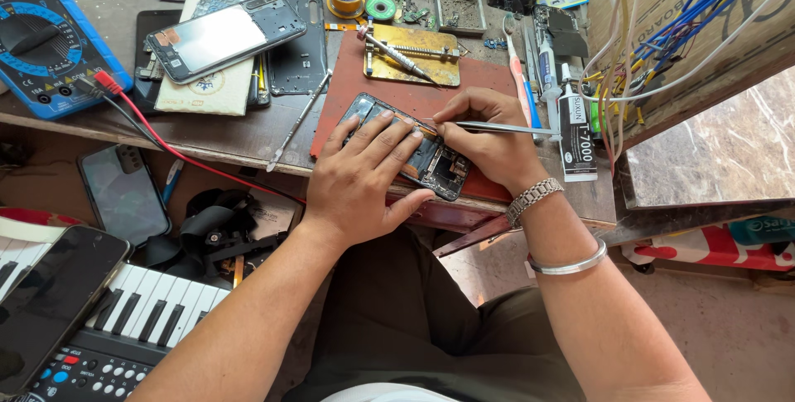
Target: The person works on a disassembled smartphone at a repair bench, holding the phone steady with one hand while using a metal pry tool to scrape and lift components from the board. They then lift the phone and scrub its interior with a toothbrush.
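An opened phone (431, 163) with its inner boards showing lies on a reddish-brown mat (397, 91) at the desk's front edge. My left hand (364, 178) lies flat over the phone's left half, fingers spread, pressing it down. My right hand (484, 141) pinches a thin metal tool (505, 129), tweezers by the look of it. The tool's tip touches the phone's upper edge, and its long end points right.
A blue multimeter (45, 38) with a red lead sits far left. A phone with a pale screen (224, 38) and a black back cover (298, 46) lie behind. A brass holder plate (414, 54), glue tube (575, 133), solder spools and bundled wires (662, 38) crowd the right. A keyboard (124, 319) stands below the desk.
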`<state>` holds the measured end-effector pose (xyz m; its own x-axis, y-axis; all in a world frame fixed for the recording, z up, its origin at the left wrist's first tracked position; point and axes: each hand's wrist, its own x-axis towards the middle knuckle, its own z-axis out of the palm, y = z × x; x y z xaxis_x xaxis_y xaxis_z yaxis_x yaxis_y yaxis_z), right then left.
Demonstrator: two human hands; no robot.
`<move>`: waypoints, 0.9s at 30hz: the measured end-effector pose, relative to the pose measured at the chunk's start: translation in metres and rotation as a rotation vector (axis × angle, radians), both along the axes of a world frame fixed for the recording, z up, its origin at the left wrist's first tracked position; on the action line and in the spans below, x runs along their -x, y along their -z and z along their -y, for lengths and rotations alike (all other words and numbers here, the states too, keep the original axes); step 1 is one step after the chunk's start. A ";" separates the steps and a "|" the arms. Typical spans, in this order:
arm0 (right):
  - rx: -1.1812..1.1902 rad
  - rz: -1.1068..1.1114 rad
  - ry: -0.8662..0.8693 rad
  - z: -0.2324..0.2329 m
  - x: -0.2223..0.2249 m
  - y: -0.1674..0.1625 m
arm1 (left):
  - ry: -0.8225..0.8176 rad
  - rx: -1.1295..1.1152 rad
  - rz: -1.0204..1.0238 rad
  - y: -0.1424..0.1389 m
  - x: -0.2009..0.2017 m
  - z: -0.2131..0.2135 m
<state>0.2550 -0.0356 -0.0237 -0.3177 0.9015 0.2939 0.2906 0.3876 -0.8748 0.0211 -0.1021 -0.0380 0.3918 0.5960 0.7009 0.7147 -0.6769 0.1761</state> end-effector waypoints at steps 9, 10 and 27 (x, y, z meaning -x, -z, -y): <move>-0.046 -0.011 -0.016 0.001 0.003 -0.001 | -0.002 0.011 -0.007 -0.003 0.000 0.001; -0.051 -0.013 -0.022 0.001 0.003 -0.002 | -0.003 0.012 -0.006 -0.003 0.000 0.001; 0.003 -0.042 -0.041 -0.004 0.001 0.005 | -0.002 0.006 -0.004 -0.003 0.000 0.001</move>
<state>0.2541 -0.0312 -0.0285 -0.3421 0.8889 0.3048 0.2375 0.3956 -0.8872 0.0208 -0.1026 -0.0347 0.3935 0.6008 0.6959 0.7167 -0.6745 0.1771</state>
